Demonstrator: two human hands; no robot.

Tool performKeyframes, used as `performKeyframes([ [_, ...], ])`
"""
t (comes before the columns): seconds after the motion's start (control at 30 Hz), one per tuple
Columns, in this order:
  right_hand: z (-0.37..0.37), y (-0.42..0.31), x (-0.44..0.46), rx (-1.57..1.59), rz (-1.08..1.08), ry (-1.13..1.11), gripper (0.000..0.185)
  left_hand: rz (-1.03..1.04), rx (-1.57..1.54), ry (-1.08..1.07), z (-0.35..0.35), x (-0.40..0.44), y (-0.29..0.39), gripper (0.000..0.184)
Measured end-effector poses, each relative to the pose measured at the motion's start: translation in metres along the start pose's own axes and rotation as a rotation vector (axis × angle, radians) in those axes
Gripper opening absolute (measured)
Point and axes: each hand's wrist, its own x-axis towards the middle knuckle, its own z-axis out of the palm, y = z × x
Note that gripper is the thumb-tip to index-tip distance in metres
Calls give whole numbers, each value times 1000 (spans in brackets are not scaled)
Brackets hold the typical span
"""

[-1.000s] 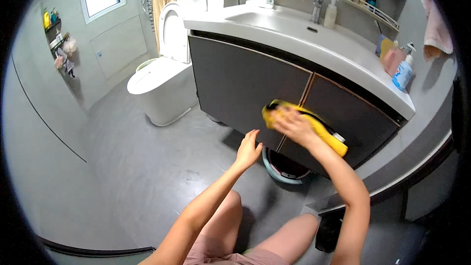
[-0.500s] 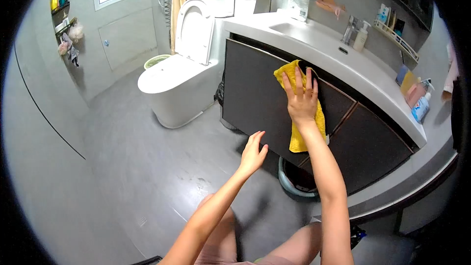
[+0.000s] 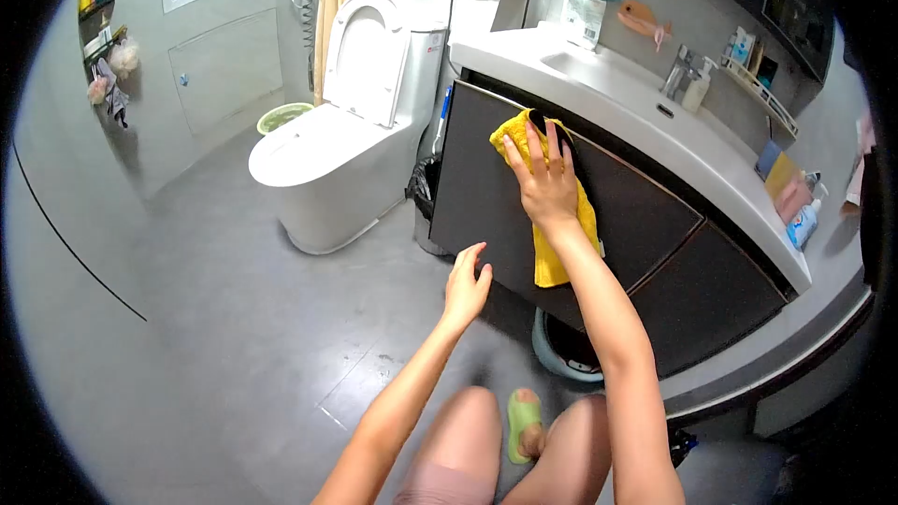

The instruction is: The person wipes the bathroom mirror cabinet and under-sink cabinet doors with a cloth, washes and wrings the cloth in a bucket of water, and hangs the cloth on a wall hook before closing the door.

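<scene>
My right hand lies with fingers spread on a yellow cloth, pressing it against the dark cabinet door near its upper edge. The cloth hangs down the door below my palm, and a black part shows by my fingertips. Low and to the left, my left hand is in the air in front of the cabinet's lower edge, fingers apart and holding nothing. Above the cabinet is a white basin counter.
A white toilet with its lid up stands left of the cabinet, beside a bin with a black bag. A round basin sits under the cabinet. Bottles stand at the counter's right end.
The yellow cloth and my right hand have moved from the door seam up and left across the left door. The view has shifted, and a green slipper now shows.
</scene>
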Motion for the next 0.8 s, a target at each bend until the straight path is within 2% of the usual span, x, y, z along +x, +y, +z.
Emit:
performKeyframes([
  [0.23,12,-18,47,108,-156,72,45,-134,-62,14,19,-6,-33,40],
  [0.33,36,-46,72,198,-213,77,45,-191,-20,41,6,-9,-50,37],
  [0.47,77,-91,63,337,-296,127,41,-195,18,108,-4,-10,-60,37],
  [0.57,89,-107,11,390,-443,-6,41,-188,43,145,-3,-8,-62,37],
  [0.7,102,-121,-114,277,-599,-106,43,-173,20,192,13,-10,-56,35],
  [0.8,82,-90,-190,242,-631,-132,43,-127,12,126,21,-14,-50,33],
])
